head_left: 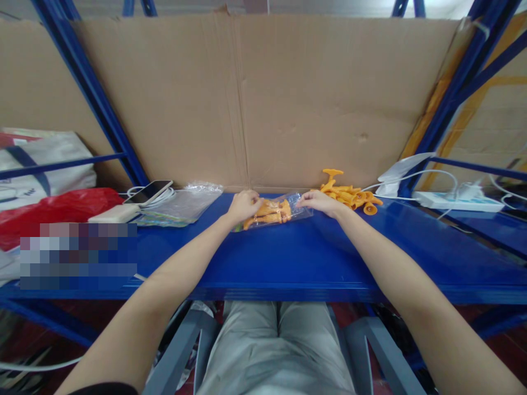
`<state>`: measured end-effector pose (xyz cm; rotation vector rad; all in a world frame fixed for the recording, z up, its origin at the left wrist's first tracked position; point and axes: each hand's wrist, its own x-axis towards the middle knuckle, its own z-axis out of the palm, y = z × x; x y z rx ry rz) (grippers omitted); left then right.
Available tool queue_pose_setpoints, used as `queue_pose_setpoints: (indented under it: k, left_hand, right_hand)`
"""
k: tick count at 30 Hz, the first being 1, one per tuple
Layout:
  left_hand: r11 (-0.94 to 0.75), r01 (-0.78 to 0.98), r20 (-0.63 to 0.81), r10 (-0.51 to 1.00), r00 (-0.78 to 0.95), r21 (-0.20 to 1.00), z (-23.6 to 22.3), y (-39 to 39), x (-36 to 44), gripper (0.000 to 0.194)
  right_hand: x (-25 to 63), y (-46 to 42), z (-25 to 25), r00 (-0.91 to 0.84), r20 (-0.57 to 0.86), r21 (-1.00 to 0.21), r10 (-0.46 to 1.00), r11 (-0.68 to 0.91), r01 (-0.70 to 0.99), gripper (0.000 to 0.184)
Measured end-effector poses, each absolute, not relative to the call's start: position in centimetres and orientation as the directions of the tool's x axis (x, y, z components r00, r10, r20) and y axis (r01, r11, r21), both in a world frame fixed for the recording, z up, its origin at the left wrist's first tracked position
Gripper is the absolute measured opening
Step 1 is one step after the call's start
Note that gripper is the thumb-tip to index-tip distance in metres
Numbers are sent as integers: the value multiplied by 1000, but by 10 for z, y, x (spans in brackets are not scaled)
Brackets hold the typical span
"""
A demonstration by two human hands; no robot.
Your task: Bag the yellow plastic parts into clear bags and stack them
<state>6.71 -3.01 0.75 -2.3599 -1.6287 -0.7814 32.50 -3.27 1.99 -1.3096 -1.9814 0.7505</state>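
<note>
A clear plastic bag (295, 207) lies on the blue shelf, with several orange plastic parts (269, 213) inside. At its left end my left hand (245, 206) grips the bag, the fingers curled over the film beside the parts. My right hand (322, 202) has thumb and fingers pinched together on the bag's right edge. Just behind and right of that hand is a pile of loose orange plastic parts (349, 196), some with round flared ends; one stands up with a T-shaped top. What the parts are I cannot tell.
Flat clear bags (179, 208) lie to the left, near a phone (150, 192), a white cable and a white box (114, 214). A red plastic bag (69, 206) is farther left. On the right sits a power strip (457, 201). Cardboard (308, 99) walls the back.
</note>
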Motion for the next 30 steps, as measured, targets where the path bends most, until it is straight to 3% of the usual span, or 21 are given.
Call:
queue_pose_setpoints:
  k: [5, 9, 11, 13, 16, 19, 25, 30]
  left_hand:
    - [-301, 919, 407, 895, 182, 253, 6, -30, 69, 39]
    - [-227, 942, 303, 941, 148, 246, 2, -30, 72, 43]
    - [-229, 939, 311, 940, 144, 257, 1, -30, 72, 40]
    - [-247, 923, 358, 924, 133, 295, 1, -28, 71, 36]
    - [-274, 877, 415, 905, 97, 394, 4, -24, 67, 33]
    - [-271, 814, 386, 920, 63, 513, 6, -21, 62, 34]
    - [-209, 743, 324, 946, -12, 636, -1, -14, 59, 19]
    - [-157, 615, 187, 982, 17, 772, -5, -15, 66, 31]
  right_hand:
    - [334, -23, 17, -86, 412, -440, 907, 281, 853, 10]
    - [335, -23, 20, 22, 506, -369, 862, 193, 909, 4]
    - [335, -24, 22, 78, 488, -418, 869, 154, 895, 9]
    - [335, -23, 21, 106, 364, -531, 925, 113, 840, 23]
    - [335, -19, 11, 35, 124, -763, 992, 73, 642, 34]
    - [333, -15, -1, -63, 31, -900, 998, 55, 433, 32]
    - [327, -22, -4, -65, -41, -948, 997, -18, 318, 26]
    - [321, -30, 4, -49, -110, -962, 993, -94, 256, 18]
